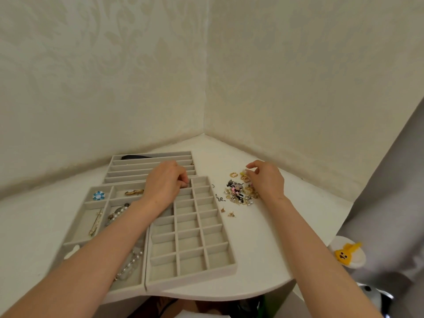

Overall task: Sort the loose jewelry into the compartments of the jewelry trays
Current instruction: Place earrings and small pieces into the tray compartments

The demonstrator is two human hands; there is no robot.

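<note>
A heap of loose jewelry (239, 191) lies on the white table, right of the trays. My right hand (267, 180) hovers over its far side, thumb and forefinger pinching a small piece. My left hand (166, 182) is over the top cells of the grid tray (202, 228), its fingers curled at a small item I cannot make out. The left tray (91, 216) holds a blue flower brooch (99, 195), a gold clip (134, 192), a pin (95, 223) and pearl strands (128, 265). A long-slot tray (137, 167) lies behind.
The table (263, 249) sits in a wall corner; its curved front edge is near me. Stray earrings (227, 212) lie between the heap and the grid tray. A white slipper with a yellow figure (347, 253) is on the floor at right, beside a grey curtain (390, 203).
</note>
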